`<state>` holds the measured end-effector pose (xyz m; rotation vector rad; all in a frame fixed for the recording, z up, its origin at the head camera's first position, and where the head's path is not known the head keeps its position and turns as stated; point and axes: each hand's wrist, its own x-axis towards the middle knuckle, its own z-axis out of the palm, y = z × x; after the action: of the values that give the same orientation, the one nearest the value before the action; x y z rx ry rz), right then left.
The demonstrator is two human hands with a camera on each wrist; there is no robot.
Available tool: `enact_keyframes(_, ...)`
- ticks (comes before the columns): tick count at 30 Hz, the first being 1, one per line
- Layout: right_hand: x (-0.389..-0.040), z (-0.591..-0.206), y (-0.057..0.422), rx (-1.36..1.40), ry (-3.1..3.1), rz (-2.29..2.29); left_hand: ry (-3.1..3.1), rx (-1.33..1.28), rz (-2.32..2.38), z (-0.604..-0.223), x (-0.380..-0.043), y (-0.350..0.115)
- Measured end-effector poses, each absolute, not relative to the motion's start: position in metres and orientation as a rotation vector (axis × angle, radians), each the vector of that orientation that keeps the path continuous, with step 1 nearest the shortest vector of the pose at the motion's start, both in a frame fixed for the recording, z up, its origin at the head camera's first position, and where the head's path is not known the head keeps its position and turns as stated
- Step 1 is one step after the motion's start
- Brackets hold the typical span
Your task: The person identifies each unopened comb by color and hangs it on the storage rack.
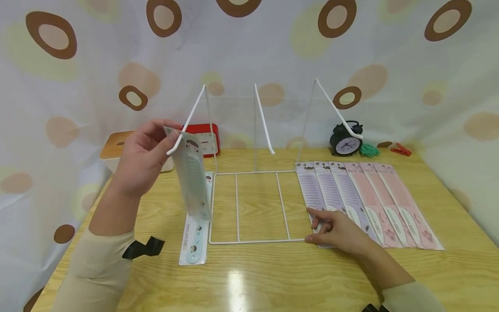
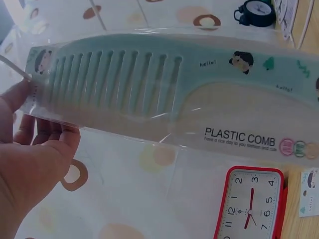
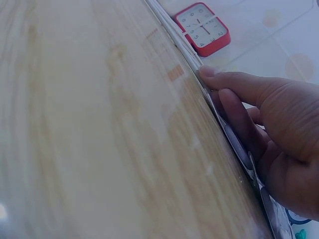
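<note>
Left hand pinched comb by top, frame left, likely letting it hang | right hand touched rack, lower right, likely bracing; grip unclear

Green string lies beside a black alarm clock.

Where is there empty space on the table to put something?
Bare table shows in front of the white rack, between its base wires, and left of the flat blue pack. The right is crowded with purple packs and pink packs, the black clock behind.
</note>
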<state>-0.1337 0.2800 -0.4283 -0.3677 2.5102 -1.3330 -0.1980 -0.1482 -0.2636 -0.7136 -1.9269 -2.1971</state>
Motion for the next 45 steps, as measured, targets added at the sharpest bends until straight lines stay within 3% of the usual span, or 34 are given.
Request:
enact_keyframes(22, -0.137, -0.426, 0.278, -0.296, 2.523, -1.325, -2.333, -0.350, -1.944, -0.276, -0.286, -0.143)
enact_keyframes(45, -0.135, -0.424, 0.280, -0.283, 2.504, -1.316, -2.520, -0.286, -1.839, -0.304, -0.280, -0.151)
